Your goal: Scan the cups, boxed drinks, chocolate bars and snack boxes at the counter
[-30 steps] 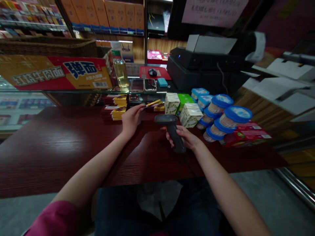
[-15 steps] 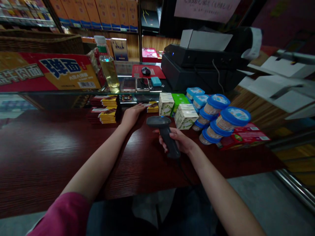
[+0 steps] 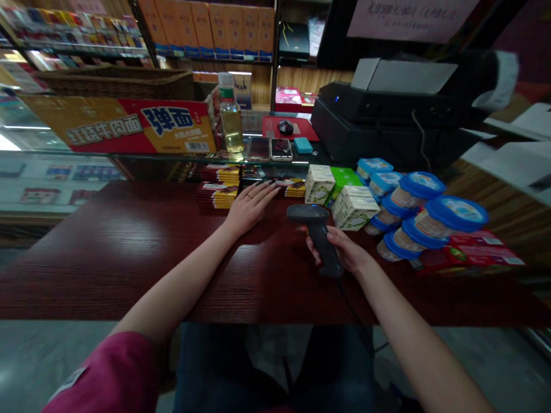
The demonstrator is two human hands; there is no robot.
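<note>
Right hand (image 3: 342, 248): your fingers wrap the handle of the dark scanner (image 3: 325, 248), right of the desk's (image 3: 142, 246) middle.
Left hand (image 3: 249, 207): yours lies palm down, fingers stretched out, between the left packets (image 3: 226, 198) and right packets (image 3: 295, 187).
Tubs (image 3: 424, 221): stacked to your right, blue lids on, pale brown sides.
Bottle (image 3: 231, 126): far from you, capped, pale yellow liquid inside.
Wicker basket (image 3: 120, 81): behind the noodle carton (image 3: 159, 126), far left; its contents are hidden.
Hard to see: your left fingertips may touch the right packets; the tubs partly cover red boxes (image 3: 477, 252).
</note>
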